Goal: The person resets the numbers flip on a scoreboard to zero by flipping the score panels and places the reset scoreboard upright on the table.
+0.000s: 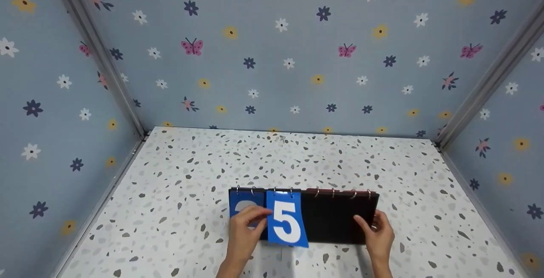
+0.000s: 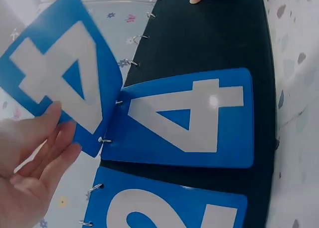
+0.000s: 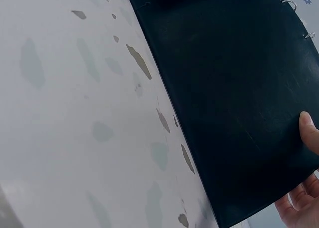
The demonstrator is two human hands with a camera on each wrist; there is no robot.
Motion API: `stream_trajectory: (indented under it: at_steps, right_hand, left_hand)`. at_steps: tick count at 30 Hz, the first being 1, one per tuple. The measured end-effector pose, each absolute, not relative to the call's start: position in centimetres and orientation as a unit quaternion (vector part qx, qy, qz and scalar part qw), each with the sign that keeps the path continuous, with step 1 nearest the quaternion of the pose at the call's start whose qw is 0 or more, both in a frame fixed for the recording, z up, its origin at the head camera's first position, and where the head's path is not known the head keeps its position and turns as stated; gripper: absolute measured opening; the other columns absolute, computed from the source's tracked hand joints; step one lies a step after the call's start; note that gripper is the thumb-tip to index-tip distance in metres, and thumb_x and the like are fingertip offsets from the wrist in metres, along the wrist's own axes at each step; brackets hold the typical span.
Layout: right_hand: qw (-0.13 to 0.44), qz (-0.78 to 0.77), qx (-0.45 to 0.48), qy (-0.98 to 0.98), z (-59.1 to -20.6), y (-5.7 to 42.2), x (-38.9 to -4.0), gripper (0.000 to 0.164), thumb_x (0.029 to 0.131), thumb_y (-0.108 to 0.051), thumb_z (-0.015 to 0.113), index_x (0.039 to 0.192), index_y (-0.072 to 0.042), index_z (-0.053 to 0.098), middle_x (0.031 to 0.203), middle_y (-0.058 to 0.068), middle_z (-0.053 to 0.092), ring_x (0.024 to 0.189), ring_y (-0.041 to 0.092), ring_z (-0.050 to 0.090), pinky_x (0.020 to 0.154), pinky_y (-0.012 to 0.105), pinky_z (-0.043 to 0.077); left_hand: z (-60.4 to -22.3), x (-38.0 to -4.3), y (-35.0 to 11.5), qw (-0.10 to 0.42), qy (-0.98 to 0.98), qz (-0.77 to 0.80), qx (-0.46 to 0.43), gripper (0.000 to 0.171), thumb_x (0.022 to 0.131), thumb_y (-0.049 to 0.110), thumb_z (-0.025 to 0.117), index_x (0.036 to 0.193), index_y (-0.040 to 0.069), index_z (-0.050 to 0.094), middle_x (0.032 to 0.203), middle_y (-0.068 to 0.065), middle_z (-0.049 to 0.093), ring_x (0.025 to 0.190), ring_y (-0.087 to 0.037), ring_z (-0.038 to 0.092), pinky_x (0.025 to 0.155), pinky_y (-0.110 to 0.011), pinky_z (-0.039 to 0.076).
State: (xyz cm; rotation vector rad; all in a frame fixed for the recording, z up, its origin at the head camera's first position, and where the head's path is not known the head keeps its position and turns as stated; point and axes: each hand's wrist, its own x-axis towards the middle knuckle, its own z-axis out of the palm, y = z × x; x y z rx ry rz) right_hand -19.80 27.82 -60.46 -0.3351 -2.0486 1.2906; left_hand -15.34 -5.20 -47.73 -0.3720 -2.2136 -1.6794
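A black flip scoreboard (image 1: 331, 220) stands tilted on the table, with number cards hung from metal rings along its top edge. In the head view my left hand (image 1: 243, 229) is at the left edge of a blue card with a white 5 (image 1: 287, 222), partly covering another blue card (image 1: 245, 197) to its left. The left wrist view shows that hand pinching a raised blue card with a 4 (image 2: 82, 58). Another 4 card (image 2: 199, 123) lies flat beneath it, beside a 2 card (image 2: 174, 208). My right hand (image 1: 379, 235) grips the board's right end, thumb in front, fingers behind.
Under the board is a white speckled tabletop (image 1: 178, 210). Blue flowered panels rise at the back (image 1: 280, 82) and on both sides, joined by grey corner strips. Bare rings (image 1: 353, 193) line the board's right half.
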Motion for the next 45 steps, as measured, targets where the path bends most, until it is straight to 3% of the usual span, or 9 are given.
stream_trajectory:
  at_steps: [3, 5, 8, 19, 27, 33, 43, 45]
  right_hand:
    - [0.329, 0.499, -0.144, -0.789, -60.6, 28.0, -19.9, 0.034, 0.066, -0.022, 0.081, 0.091, -0.013, 0.061, 0.079, 0.003, 0.064, 0.066, 0.009, 0.059, 0.058, 0.015, 0.046]
    - [0.348, 0.489, -0.134, -0.789, -62.5, 28.8, -20.6, 0.034, 0.064, -0.028, 0.082, 0.09, -0.018, 0.061, 0.077, -0.003, 0.063, 0.064, 0.005, 0.058, 0.056, 0.013, 0.045]
    - [0.338, 0.503, -0.12, -0.786, -61.7, 28.6, -20.2, 0.035, 0.066, -0.027, 0.081, 0.092, -0.014, 0.061, 0.078, 0.002, 0.064, 0.065, 0.008, 0.06, 0.058, 0.016, 0.046]
    - [0.337, 0.501, -0.124, -0.788, -62.4, 28.8, -20.6, 0.033, 0.066, -0.026, 0.081, 0.091, -0.018, 0.061, 0.076, -0.003, 0.063, 0.064, 0.011, 0.059, 0.056, 0.016, 0.046]
    - [0.332, 0.502, -0.13, -0.788, -62.1, 28.8, -20.6, 0.033, 0.065, -0.025, 0.082, 0.089, -0.016, 0.062, 0.074, 0.0, 0.063, 0.064, 0.01, 0.06, 0.057, 0.015, 0.046]
    - [0.326, 0.516, -0.114, -0.784, -60.9, 28.4, -19.9, 0.035, 0.066, -0.026, 0.081, 0.091, -0.013, 0.061, 0.077, 0.002, 0.064, 0.067, 0.008, 0.059, 0.06, 0.016, 0.047]
    - [0.283, 0.525, -0.146, -0.79, -55.8, 26.0, -18.0, 0.033, 0.07, -0.009, 0.078, 0.095, 0.002, 0.058, 0.083, 0.017, 0.063, 0.069, 0.007, 0.058, 0.063, 0.012, 0.044]
    - [0.282, 0.524, -0.15, -0.789, -56.2, 26.1, -18.1, 0.034, 0.07, -0.013, 0.078, 0.095, 0.0, 0.059, 0.083, 0.014, 0.064, 0.07, 0.006, 0.058, 0.063, 0.011, 0.043]
  left_hand:
    - [-47.4, -15.9, -5.2, 0.251, -0.782, -0.551, -0.149, 0.021, 0.069, -0.01, 0.071, 0.081, 0.007, 0.071, 0.083, 0.003, 0.061, 0.079, -0.012, 0.057, 0.069, -0.022, 0.048]
    - [-47.2, -16.4, -5.2, 0.301, -0.77, -0.536, -0.172, 0.02, 0.068, -0.009, 0.072, 0.079, 0.007, 0.071, 0.082, 0.002, 0.061, 0.078, -0.013, 0.058, 0.069, -0.022, 0.047]
    - [-46.8, -17.3, -5.1, 0.344, -0.744, -0.534, -0.207, 0.019, 0.07, -0.01, 0.071, 0.08, 0.005, 0.07, 0.083, -0.002, 0.063, 0.075, -0.015, 0.06, 0.067, -0.02, 0.047]
    - [-45.8, -20.4, -4.7, 0.403, -0.734, -0.498, -0.223, 0.014, 0.07, -0.008, 0.072, 0.079, 0.002, 0.068, 0.077, -0.004, 0.064, 0.07, -0.014, 0.061, 0.063, -0.019, 0.048]
    - [-44.8, -22.9, -3.9, 0.399, -0.746, -0.493, -0.203, 0.005, 0.075, 0.002, 0.072, 0.077, 0.001, 0.068, 0.073, -0.002, 0.062, 0.068, -0.012, 0.059, 0.061, -0.024, 0.049]
    - [-45.0, -24.7, -3.8, 0.38, -0.771, -0.482, -0.172, 0.008, 0.077, 0.008, 0.071, 0.077, 0.001, 0.067, 0.071, -0.004, 0.062, 0.064, -0.013, 0.058, 0.058, -0.026, 0.048]
    - [-45.7, -26.8, -3.5, 0.304, -0.807, -0.493, -0.114, 0.014, 0.08, 0.011, 0.069, 0.085, -0.002, 0.067, 0.069, -0.006, 0.062, 0.058, -0.01, 0.052, 0.053, -0.023, 0.045]
    - [-45.9, -27.1, -3.5, 0.287, -0.816, -0.491, -0.103, 0.016, 0.08, 0.012, 0.069, 0.086, -0.003, 0.068, 0.068, -0.006, 0.062, 0.057, -0.011, 0.053, 0.053, -0.023, 0.044]
